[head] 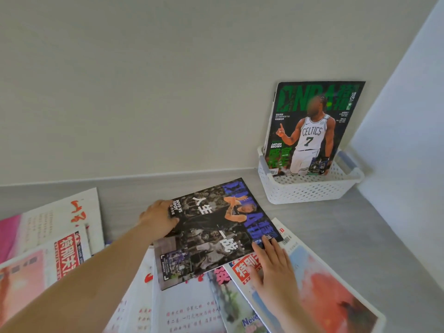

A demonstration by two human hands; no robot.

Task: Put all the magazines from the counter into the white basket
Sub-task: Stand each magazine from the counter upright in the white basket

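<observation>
A black-and-blue basketball magazine [216, 231] lies tilted on top of the pile in the middle of the grey counter [348, 236]. My left hand [158, 218] grips its far left edge, thumb on the cover. My right hand [274, 267] rests flat, fingers spread, with the fingertips on the magazine's near right corner and the palm over a red-and-white magazine [324, 284]. A white perforated basket [307, 188] stands at the back right against the wall. A green magazine [310, 131] stands upright inside it, with a second one partly hidden behind it.
Several more magazines and papers are spread over the counter: a white one with red script [60, 217] at the left, a red-titled one [67, 255], a pink one [21, 277], and text pages [187, 311] near me. Walls close off the back and the right.
</observation>
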